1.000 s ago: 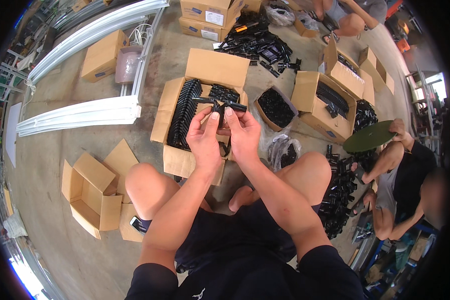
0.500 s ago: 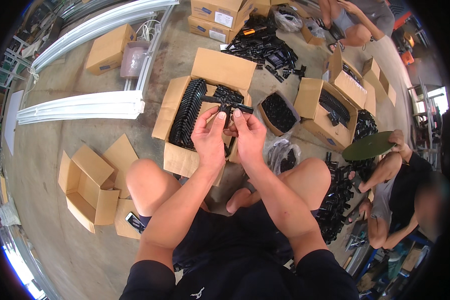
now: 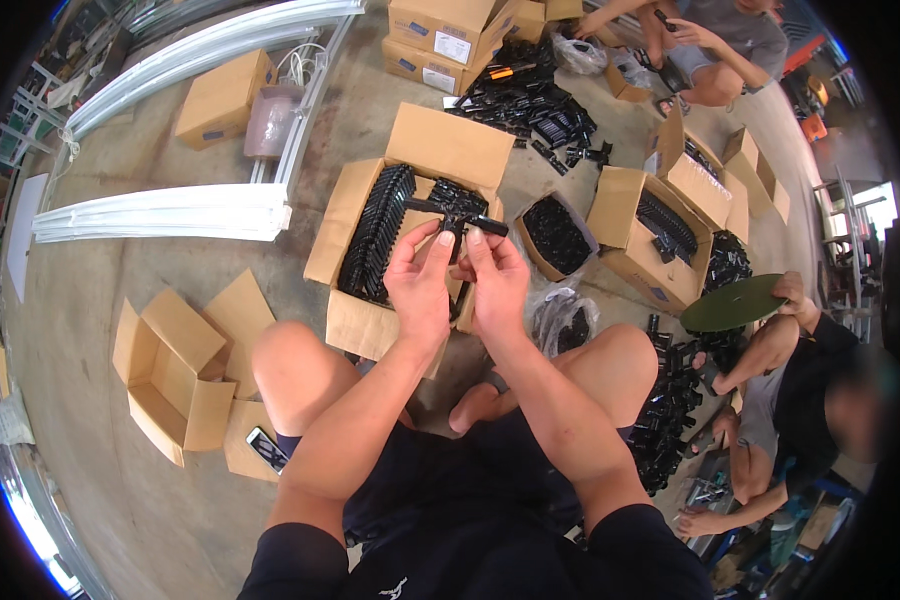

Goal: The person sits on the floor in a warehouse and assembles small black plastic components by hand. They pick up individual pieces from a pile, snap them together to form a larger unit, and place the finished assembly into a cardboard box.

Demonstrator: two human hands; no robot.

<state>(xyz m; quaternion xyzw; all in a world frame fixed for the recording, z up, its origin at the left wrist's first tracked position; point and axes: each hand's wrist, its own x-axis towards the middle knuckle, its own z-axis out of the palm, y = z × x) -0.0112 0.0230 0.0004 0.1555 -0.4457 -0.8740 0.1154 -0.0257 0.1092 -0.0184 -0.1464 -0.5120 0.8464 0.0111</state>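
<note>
Coworker's hand (image 3: 705, 522) lower, tee fitting (image 3: 457, 217) crosswise

The dark short-sleeved shirt (image 3: 480, 555) bears white marking (image 3: 393, 589).

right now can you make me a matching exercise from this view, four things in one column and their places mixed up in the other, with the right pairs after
Things
1. black T-shaped part
2. phone
3. green disc
4. white beams

Places
A. on a cardboard flap
B. at the picture's upper left
C. held by the left hand and right hand
D. in a co-worker's hand

Pairs: 1-C, 2-A, 3-D, 4-B
</note>
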